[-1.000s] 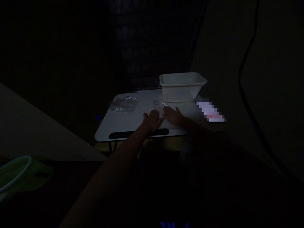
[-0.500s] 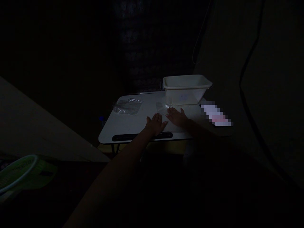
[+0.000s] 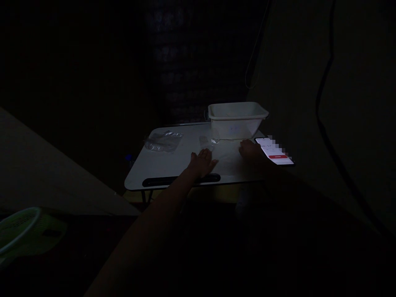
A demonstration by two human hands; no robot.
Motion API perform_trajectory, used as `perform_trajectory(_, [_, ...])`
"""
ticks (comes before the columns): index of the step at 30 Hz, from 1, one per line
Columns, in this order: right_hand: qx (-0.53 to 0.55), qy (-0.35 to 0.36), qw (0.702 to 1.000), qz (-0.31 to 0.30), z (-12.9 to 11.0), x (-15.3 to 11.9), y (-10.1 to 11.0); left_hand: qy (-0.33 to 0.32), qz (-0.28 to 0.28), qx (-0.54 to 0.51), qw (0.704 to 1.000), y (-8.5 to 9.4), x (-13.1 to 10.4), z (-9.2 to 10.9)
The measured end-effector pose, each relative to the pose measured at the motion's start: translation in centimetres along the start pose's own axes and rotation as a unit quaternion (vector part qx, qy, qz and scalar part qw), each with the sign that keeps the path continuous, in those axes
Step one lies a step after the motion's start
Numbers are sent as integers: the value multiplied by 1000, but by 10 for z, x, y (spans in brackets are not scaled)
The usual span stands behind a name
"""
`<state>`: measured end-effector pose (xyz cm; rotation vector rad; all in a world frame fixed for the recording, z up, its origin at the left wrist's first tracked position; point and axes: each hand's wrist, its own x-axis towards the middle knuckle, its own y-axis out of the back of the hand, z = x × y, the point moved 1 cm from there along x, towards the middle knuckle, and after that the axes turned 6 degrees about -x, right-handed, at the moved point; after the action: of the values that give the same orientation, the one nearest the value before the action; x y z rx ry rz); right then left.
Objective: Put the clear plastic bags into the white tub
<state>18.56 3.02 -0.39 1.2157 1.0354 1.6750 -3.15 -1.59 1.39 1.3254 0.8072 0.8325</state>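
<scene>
A clear plastic bag (image 3: pixel 206 142) lies flat on the white folding table (image 3: pixel 173 165), its outline faint in the dim light. My left hand (image 3: pixel 201 163) rests at its near side, palm down with fingers stretched out and thumb apart. Further right, my right hand (image 3: pixel 250 150) is low over the tabletop, between the white basin and the phone. Its fingers look laid down close together, with nothing visible in them; shadow hides their detail. Another clear plastic bag (image 3: pixel 163 141), crumpled, lies on the table's left part.
The white basin (image 3: pixel 233 128) stands at the back right of the table. A lit phone (image 3: pixel 276 156) lies at the right edge. Along the front edge runs a black ledge (image 3: pixel 161 181). A green basket (image 3: pixel 46 231) is at the lower left, and a dark cable (image 3: pixel 324 123) hangs at right.
My right hand has moved right across the tabletop, away from my left hand and toward the phone. My left hand stays in nearly the same spot. The view has shifted slightly.
</scene>
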Motion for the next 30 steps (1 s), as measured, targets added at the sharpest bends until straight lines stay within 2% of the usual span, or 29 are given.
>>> perform_trajectory(3, [19, -45, 999, 5, -14, 2, 0, -2, -13, 4, 1000, -4, 1, -1])
perform_trajectory(7, [48, -18, 998, 22, -32, 5, 8, 8, -35, 7, 999, -6, 1, -1])
perform_trajectory(9, [39, -32, 999, 8, -30, 5, 12, 12, -37, 7, 999, -6, -1, 0])
perform_trajectory(15, [15, -166, 982, -86, -7, 4, 15, 3, -56, 17, 998, -1, -9, 2])
perform_trajectory(21, [1, -159, 985, -72, -11, 6, 14, -16, -8, 8, 1000, 8, -11, -1])
perform_trajectory(24, [10, -148, 987, -58, -16, 8, 18, -22, -11, -9, 1000, 8, -7, 1])
perform_trajectory(27, [72, -153, 985, -21, -17, 9, 23, -41, -33, -18, 998, 8, -5, 7])
perform_trajectory(30, [207, -169, 963, 13, -18, 12, 23, -53, -53, -11, 997, 9, -7, 14])
